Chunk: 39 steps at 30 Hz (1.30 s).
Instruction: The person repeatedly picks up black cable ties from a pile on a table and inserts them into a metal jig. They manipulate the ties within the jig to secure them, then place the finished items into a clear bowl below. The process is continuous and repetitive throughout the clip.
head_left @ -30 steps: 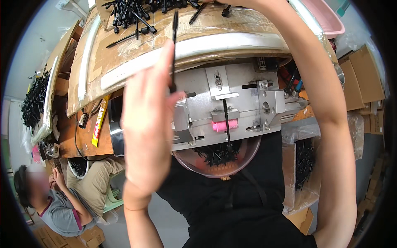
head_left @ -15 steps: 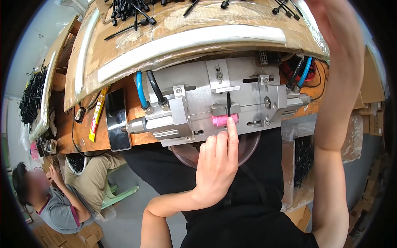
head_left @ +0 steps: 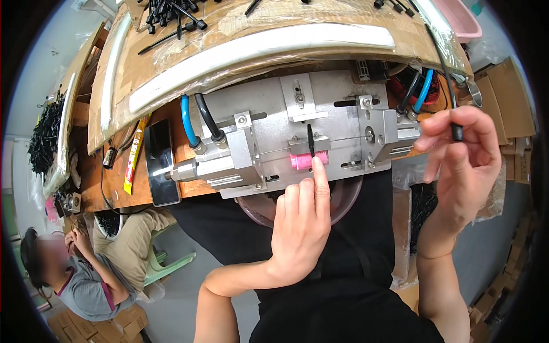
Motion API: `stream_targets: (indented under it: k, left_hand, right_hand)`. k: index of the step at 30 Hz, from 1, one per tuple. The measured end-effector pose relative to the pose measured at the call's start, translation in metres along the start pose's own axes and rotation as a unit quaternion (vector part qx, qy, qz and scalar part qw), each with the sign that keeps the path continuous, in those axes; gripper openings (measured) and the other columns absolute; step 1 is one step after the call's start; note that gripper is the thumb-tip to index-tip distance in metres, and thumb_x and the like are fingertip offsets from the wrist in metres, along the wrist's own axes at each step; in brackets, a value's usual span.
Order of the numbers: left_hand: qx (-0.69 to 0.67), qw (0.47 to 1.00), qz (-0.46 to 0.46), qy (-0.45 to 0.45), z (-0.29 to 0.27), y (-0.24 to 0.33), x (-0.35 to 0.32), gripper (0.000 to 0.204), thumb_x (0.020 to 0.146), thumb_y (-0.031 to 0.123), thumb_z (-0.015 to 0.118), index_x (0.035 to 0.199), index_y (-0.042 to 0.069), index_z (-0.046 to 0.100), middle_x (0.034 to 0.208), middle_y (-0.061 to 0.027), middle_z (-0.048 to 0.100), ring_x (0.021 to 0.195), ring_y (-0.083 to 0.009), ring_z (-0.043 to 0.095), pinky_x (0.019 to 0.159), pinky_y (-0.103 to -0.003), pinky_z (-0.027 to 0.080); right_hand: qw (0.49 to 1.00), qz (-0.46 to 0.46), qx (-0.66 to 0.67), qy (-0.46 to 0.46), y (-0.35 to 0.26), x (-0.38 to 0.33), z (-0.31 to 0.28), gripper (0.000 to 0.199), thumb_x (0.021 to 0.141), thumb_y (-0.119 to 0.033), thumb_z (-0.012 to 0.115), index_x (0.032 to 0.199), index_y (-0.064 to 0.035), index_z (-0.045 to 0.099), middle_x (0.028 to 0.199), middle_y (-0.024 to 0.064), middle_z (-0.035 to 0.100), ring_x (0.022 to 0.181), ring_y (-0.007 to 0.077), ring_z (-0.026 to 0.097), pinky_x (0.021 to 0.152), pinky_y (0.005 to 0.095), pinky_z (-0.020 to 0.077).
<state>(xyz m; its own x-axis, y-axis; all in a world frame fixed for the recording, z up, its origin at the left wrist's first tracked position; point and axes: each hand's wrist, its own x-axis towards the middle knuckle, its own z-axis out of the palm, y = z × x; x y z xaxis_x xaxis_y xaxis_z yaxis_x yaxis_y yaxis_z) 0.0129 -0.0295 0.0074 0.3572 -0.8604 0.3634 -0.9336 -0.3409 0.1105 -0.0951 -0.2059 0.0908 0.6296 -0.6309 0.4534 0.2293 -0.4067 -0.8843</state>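
My left hand (head_left: pixel 300 231) reaches over the front of a metal fixture (head_left: pixel 274 117), index finger stretched out and the other fingers curled. Its fingertip rests at the lower end of a short black piece (head_left: pixel 310 137), beside a pink block (head_left: pixel 301 162) at the fixture's centre. Whether the tip presses the black piece, the block or both, I cannot tell. Off the fixture's right end, my right hand (head_left: pixel 462 163) is raised, thumb and fingers closed around a thin black rod (head_left: pixel 449 80). The rod's thick capped end (head_left: pixel 457 132) points down toward me.
A cardboard-covered surface (head_left: pixel 240 57) with several black rods (head_left: pixel 171 14) lies behind the fixture. Blue and black hoses (head_left: pixel 187 123) join the fixture's cylinders. A phone (head_left: pixel 162 163) and yellow packet (head_left: pixel 134 157) lie left. A bowl (head_left: pixel 349 200) is below; another person (head_left: pixel 94 286) sits left.
My right hand has come back from the far right, down toward the fixture, and now shows a black rod in its fingers. My left hand stays at the pink block.
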Motion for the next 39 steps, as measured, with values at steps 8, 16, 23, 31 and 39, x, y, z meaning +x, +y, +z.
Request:
stream_targets:
  k: [8,16,23,31,39]
  left_hand:
    - [-0.064,0.997,-0.03,-0.042,-0.001,-0.006,0.001,0.07,0.078,0.002,0.07,0.142,-0.005,0.043,0.097,-0.0088,0.052,0.087,-0.0237,0.052,0.078,-0.035,0.045]
    - [-0.164,0.986,-0.033,0.03,-0.038,-0.025,0.009,0.069,0.073,-0.001,0.073,0.137,-0.004,0.051,0.102,-0.0115,0.054,0.089,-0.0252,0.054,0.076,-0.035,0.047]
    - [-0.174,0.982,-0.061,0.044,-0.045,-0.037,0.012,0.075,0.07,-0.008,0.074,0.14,0.0,0.051,0.096,-0.0095,0.053,0.086,-0.0245,0.05,0.08,-0.035,0.044]
    - [0.028,0.973,-0.014,0.228,-0.064,-0.134,0.129,0.032,0.086,0.012,0.07,0.118,0.009,0.067,0.091,-0.0098,0.061,0.079,-0.0214,0.057,0.073,-0.034,0.047]
    - [-0.091,0.995,0.007,0.046,-0.079,-0.146,0.166,0.015,0.084,0.011,0.069,0.096,0.001,0.067,0.081,-0.0063,0.059,0.075,-0.0152,0.053,0.071,-0.029,0.044]
  right_hand:
    - [0.999,-0.007,-0.01,-0.04,0.014,-0.032,0.021,0.028,0.081,0.019,0.063,0.106,0.0053,0.062,0.102,0.0223,0.068,0.074,0.0165,0.065,0.054,0.0211,0.0497]
    - [0.953,-0.103,-0.252,-0.131,0.049,-0.073,0.063,0.064,0.071,0.008,0.075,0.131,0.0092,0.054,0.085,0.0138,0.068,0.06,0.0199,0.063,0.054,0.0318,0.0503]
    - [0.949,-0.127,-0.253,-0.135,0.069,-0.073,0.083,0.068,0.072,0.005,0.076,0.135,0.0068,0.051,0.07,0.0083,0.061,0.057,0.0182,0.061,0.052,0.0325,0.0477]
    - [0.906,-0.149,-0.323,-0.229,0.023,-0.007,0.053,0.046,0.079,-0.009,0.074,0.123,-0.0037,0.063,0.072,0.0047,0.06,0.062,0.0166,0.063,0.05,0.0311,0.0488]
    - [0.834,-0.225,-0.458,-0.209,0.04,0.181,0.055,0.02,0.086,-0.009,0.062,0.102,0.0006,0.07,0.089,0.0183,0.07,0.081,0.0297,0.069,0.076,0.0377,0.0532]
